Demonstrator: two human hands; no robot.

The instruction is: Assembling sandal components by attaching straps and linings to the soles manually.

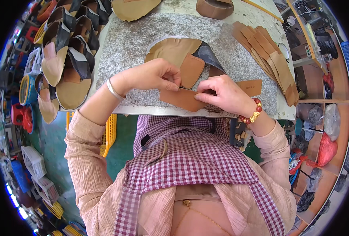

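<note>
Brown strip (179, 100) at the table's (285, 112) near edge.
Your left hand (155, 74) and right hand (227, 93), apart, pinch it; whether the brown end (250, 87) at right joins it is hidden. Your left hand partly covers the shoe upper (170, 49).

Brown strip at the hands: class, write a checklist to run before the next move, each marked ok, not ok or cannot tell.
1. Both hands at the brown strip, left hand and right hand: ok.
2. Strip fully uncovered: not ok, fingers overlap it.
3. Strip's underside checked: cannot tell, hidden.
4. Shoe upper on the speckled board: ok.
5. Pile of strips at the right: ok.
</note>
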